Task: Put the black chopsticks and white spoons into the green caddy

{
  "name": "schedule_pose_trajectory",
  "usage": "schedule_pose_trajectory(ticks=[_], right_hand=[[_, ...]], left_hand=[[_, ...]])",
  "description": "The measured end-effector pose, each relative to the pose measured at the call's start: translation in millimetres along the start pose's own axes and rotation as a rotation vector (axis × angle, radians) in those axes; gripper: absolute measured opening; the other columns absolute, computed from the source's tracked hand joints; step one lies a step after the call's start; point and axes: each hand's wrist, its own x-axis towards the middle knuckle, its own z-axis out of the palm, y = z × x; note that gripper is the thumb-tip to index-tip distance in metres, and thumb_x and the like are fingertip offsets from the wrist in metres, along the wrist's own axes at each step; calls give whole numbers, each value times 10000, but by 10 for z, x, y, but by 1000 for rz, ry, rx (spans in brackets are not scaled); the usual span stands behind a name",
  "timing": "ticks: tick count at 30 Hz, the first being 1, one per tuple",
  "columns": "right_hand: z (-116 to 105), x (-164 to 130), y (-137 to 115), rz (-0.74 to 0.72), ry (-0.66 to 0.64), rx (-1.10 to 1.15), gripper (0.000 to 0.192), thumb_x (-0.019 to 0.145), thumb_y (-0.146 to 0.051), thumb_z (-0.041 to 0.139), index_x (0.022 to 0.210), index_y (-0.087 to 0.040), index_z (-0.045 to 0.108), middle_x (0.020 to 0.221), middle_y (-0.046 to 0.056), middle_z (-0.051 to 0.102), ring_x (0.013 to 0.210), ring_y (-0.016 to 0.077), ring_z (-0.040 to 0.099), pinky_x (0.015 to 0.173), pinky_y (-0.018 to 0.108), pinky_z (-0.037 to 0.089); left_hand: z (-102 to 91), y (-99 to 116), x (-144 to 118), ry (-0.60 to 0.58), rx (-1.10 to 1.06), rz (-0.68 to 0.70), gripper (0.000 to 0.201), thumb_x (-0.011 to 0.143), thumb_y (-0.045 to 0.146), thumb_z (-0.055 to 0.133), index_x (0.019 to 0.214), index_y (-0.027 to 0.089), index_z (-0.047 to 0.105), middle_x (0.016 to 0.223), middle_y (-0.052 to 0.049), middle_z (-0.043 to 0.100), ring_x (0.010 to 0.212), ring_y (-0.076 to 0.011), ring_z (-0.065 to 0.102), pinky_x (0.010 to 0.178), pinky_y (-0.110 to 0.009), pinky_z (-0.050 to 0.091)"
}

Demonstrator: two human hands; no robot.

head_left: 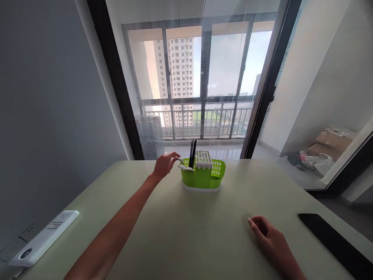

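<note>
Pinching the end of a slim white utensil between thumb and fingers, the left hand reaches to the left end of a green basket, which stands upright toward the far edge of the pale table, with black chopsticks and a white slotted holder in its middle. Well apart on the near right, the right hand lies loosely curled, thumb and fingers slightly parted and holding nothing, left of a flat black object.
</note>
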Motion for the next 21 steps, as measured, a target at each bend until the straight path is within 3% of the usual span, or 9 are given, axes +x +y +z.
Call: schedule_pose_trajectory(ticks=[4, 6, 8, 10, 12, 14, 16, 19, 21], right_hand=[[-6, -2, -10, -9, -5, -9, 447, 895, -644, 449, 852, -233, 621, 673, -9, 641, 624, 184, 605, 593, 254, 460], [-11, -7, -5, -8, -13, -4, 440, 899, -639, 451, 854, -236, 621, 685, -12, 647, 637, 180, 609, 605, 251, 461], [-11, -11, 20, -6, -19, 6, 437, 902, -637, 451, 862, -238, 625, 708, -11, 659, 659, 180, 617, 615, 250, 464], [6, -9, 59, -9, -26, 14, 439, 905, -638, 450, 870, -239, 628, 728, -8, 671, 683, 183, 628, 625, 251, 472], [51, 6, 85, -11, -34, 4, 444, 909, -641, 443, 870, -238, 624, 718, -6, 666, 672, 182, 626, 621, 257, 479], [130, 49, 54, -34, -23, -3, 437, 923, -627, 431, 908, -232, 617, 736, 3, 663, 648, 176, 618, 610, 265, 490], [237, 134, -74, -106, 16, -12, 416, 942, -588, 423, 1034, -226, 607, 879, 33, 685, 653, 171, 624, 606, 281, 510], [433, 365, -434, -315, 133, -95, 442, 963, -509, 426, 1311, -249, 504, 1299, 102, 592, 882, 210, 664, 733, 352, 563], [587, 577, -696, -496, 221, -160, 491, 974, -463, 422, 1412, -241, 425, 1470, 120, 454, 1264, 277, 518, 1001, 441, 498]], left_hand=[[43, -39, -9, -79, -74, -6, 252, 942, 422, 569, 977, 234, 733, 535, 42, 650, 486, -152, 605, 610, -234, 438], [34, -61, -26, -105, -116, -14, 243, 925, 414, 591, 994, 229, 733, 490, 57, 611, 445, -146, 586, 618, -240, 456], [24, -88, -88, -113, -148, -22, 258, 912, 409, 600, 1067, 235, 709, 623, 44, 690, 430, -127, 582, 633, -249, 480], [36, -116, -229, -72, -225, -89, 300, 903, 404, 594, 1148, 245, 663, 925, -1, 757, 447, -102, 596, 637, -256, 502], [88, -138, -463, 11, -354, -230, 343, 893, 413, 578, 1188, 243, 618, 1180, -48, 706, 477, -88, 616, 608, -258, 516], [181, -154, -768, 59, -439, -351, 373, 893, 451, 546, 1179, 215, 590, 1208, -78, 682, 479, -90, 622, 547, -256, 514], [296, -168, -1082, 48, -480, -420, 386, 879, 495, 542, 1106, 188, 602, 1150, -92, 695, 462, -97, 622, 511, -260, 514], [434, -204, -1429, 45, -529, -506, 409, 872, 522, 529, 1051, 165, 619, 1041, -90, 719, 470, -103, 609, 513, -261, 512], [473, -240, -1539, 51, -566, -544, 421, 880, 521, 507, 1068, 160, 617, 1045, -93, 714, 505, -102, 601, 540, -261, 517]])
